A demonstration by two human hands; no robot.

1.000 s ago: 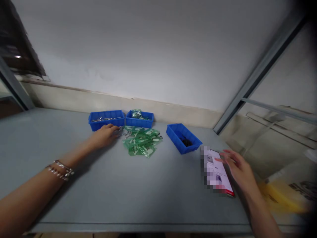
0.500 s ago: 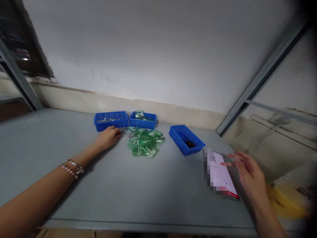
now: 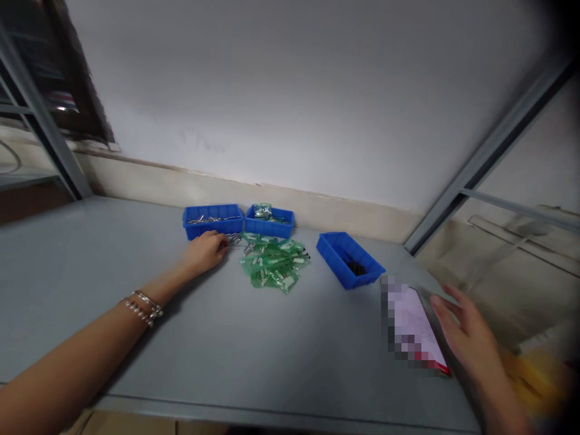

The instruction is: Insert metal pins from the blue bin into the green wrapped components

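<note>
My left hand (image 3: 206,251) rests on the grey table with its fingers curled, at a few thin metal pieces (image 3: 234,240) in front of the left blue bin (image 3: 212,227). What its fingertips hold is too small to make out. Just right of it lies a heap of small green plastic bags (image 3: 274,263). My right hand (image 3: 469,332) hovers at the right edge of a phone (image 3: 417,329) with a lit screen, its fingers apart and nothing in them. The phone's left side is pixelated.
A second blue bin (image 3: 269,222) holds green bags. Another blue bin (image 3: 348,261), set at an angle, contains small dark parts. Grey metal posts (image 3: 489,136) stand at both sides before the wall. Something yellow (image 3: 537,380) is at the lower right.
My right hand has drawn back from over the phone screen to its right edge. The whole view has shifted slightly; my left hand stays beside the metal pieces.
</note>
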